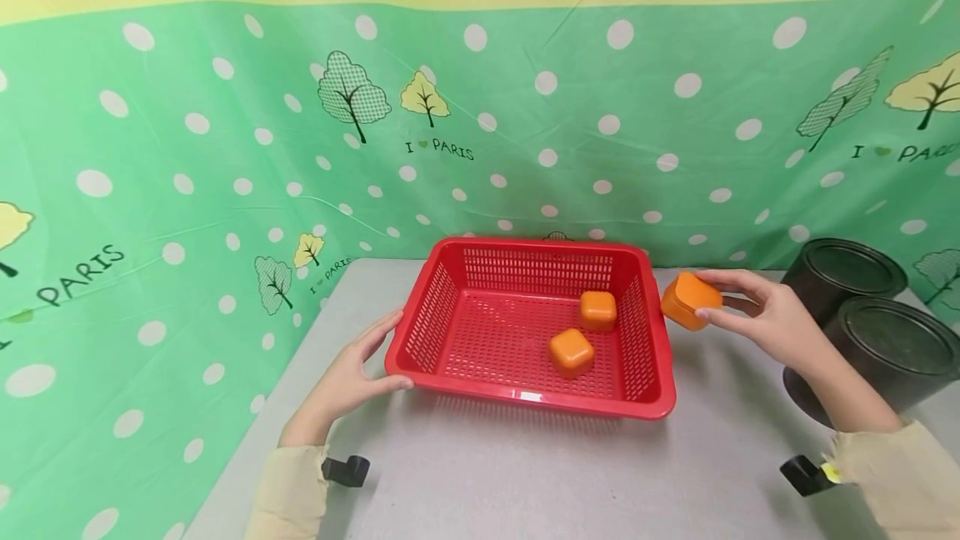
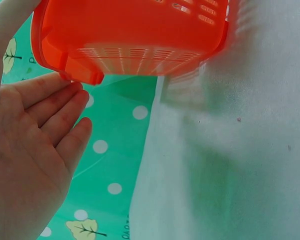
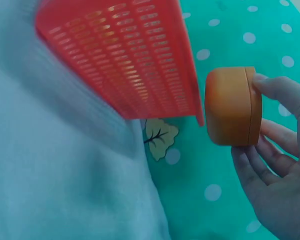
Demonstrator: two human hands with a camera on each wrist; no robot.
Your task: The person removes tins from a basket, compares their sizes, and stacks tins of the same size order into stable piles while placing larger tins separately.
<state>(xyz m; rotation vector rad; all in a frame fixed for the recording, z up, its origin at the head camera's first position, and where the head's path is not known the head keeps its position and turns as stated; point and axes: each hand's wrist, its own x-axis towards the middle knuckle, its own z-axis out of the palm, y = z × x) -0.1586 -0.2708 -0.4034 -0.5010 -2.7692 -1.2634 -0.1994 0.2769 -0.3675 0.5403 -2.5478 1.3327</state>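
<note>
Orange box (image 1: 692,301) in our right hand (image 1: 772,322) hangs above the pale gray tabletop (image 1: 487,473), just outside the right rim of a red plastic basket (image 1: 531,397) — whether box and rim touch, we cannot tell. Our right thumb and fingers are bent about the box at its seamed end, pinching it at a tilt. Our left hand (image 1: 352,377) is spread wide at the basket's opposite end, fingers nearly straight, thumb by the front corner and fingertips at the left rim, with nothing in its grasp. Two more orange boxes sit on the basket floor in its right half: one toward the back (image 1: 597,311), one nearer the front (image 1: 572,352). Beyond our right wrist stand two dark lidded canisters (image 1: 903,340) — one behind the other — before a green, white-dotted cloth (image 1: 525,123) printed with trees and "I PARIS."
</note>
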